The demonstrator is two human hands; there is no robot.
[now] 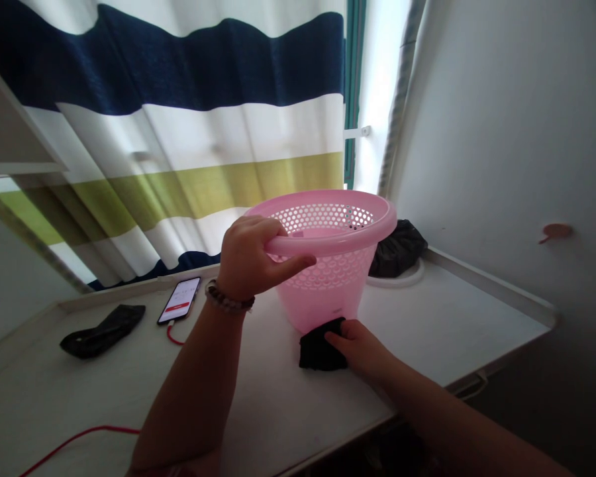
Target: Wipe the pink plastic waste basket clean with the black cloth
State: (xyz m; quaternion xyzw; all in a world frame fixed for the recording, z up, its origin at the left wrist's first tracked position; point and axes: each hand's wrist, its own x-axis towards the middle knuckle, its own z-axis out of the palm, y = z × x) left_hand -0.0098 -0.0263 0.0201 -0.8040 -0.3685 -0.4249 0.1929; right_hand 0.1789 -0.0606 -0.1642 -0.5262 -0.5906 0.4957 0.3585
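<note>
A pink plastic basket (322, 291) with a perforated upper wall stands on the white table (273, 411), slightly tilted in view. My left hand (251, 255) grips its rim at the near left, thumb outside and fingers over the edge; a beaded bracelet is on that wrist. Low down at the basket's front, my right hand (360, 348) pinches a folded black cloth (322, 348), which touches or lies close against the basket's lower wall. Much of the basket's inside is hidden by its rim and near wall.
At the left lie a dark, sock-like item (102, 331) and a lit phone (179, 301) with a red cable (89, 430). Behind the basket at the right sits a black bag-like bundle (400, 248) on a white round lid or ring (397, 278). A striped curtain (203, 146) hangs behind.
</note>
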